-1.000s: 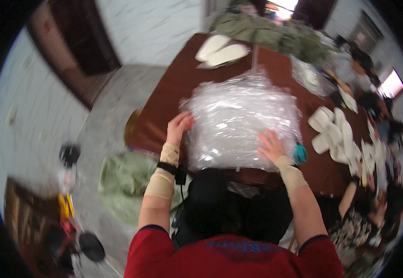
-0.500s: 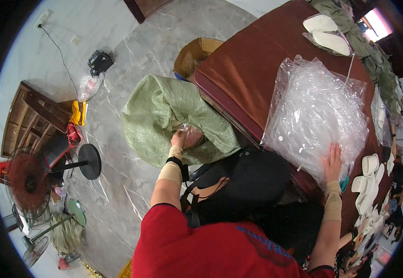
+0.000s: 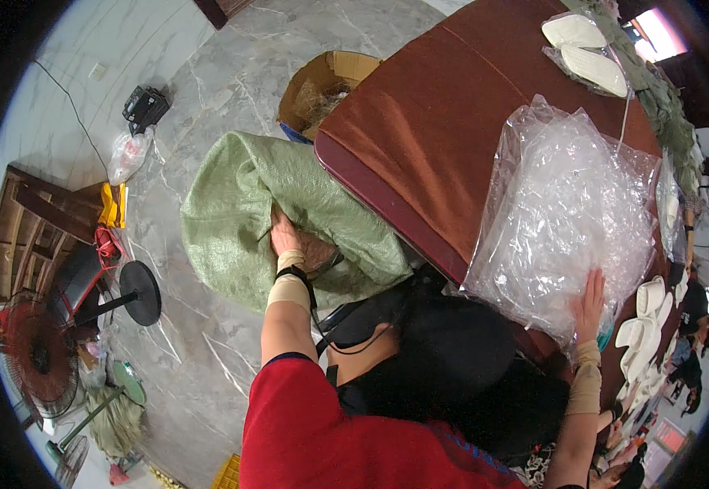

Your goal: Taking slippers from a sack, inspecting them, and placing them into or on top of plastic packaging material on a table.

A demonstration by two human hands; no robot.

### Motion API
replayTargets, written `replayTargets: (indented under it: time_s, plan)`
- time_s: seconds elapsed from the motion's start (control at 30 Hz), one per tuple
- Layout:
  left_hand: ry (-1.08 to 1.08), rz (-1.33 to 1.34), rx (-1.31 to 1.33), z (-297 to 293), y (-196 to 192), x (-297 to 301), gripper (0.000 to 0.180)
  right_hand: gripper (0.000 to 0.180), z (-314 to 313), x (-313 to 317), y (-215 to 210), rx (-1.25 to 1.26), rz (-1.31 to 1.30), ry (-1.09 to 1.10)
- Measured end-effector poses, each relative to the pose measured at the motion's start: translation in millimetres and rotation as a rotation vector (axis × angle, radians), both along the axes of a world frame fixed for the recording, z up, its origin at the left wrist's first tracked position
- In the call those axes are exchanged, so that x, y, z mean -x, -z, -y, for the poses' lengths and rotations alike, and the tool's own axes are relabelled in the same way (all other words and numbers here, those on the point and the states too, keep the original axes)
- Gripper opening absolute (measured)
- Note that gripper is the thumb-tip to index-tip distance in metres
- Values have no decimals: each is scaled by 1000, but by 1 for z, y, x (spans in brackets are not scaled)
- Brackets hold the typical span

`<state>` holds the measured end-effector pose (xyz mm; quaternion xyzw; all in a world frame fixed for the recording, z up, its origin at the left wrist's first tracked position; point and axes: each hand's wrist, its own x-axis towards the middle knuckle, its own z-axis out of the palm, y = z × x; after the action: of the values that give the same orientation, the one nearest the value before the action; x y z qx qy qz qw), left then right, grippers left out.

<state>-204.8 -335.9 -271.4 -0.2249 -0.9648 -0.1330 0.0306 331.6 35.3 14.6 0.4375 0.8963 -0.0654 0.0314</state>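
— Saw what toward the left?

— Saw a green woven sack [image 3: 224,191] slumped on the grey floor [image 3: 191,359], just beside the worktop [image 3: 444,106].

— Spotted any danger there?

— Judged the limp rim likely to catch on the black strap [image 3: 297,274] at the wrist and drag the sack askew.

— And the pose?

— Found the left hand [image 3: 286,237] at the sack's mouth, arm stretched out leftward, fingertips lost behind a fold. Could not make out whether gripping anything or empty.

— Moved on rightward to what?

— Came to a loose pile of clear plastic bags [image 3: 546,204] on the brown worktop cover. Feared a slide of slick film with any sideways push, perhaps into the white slipper-shaped pieces [image 3: 640,338] farther right.

— Noted anything steadying the pile?

— Noted the right hand [image 3: 589,303] laid flat on the near right corner, fingers extended, grasping nothing, forearm nearly straight.
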Motion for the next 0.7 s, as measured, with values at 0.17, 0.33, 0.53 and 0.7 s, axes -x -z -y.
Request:
replayTargets:
  time_s: [0.17,0.33,0.53,0.7]
  plan:
    - [27,-29,-267,20,-30,-27,34,67,0,7,-1,-4,-18,-21]
    - [-190,314,-659,18,-131,-72,18,65,-1,-9,-5,-61,4,-3]
    - [-55,759,-1311,61,-270,-59,22,63,4,-6,0,-62,-61,7]
    - [46,1028,-1450,26,-398,-92,25,66,4,-15,-6,-60,-19,62]
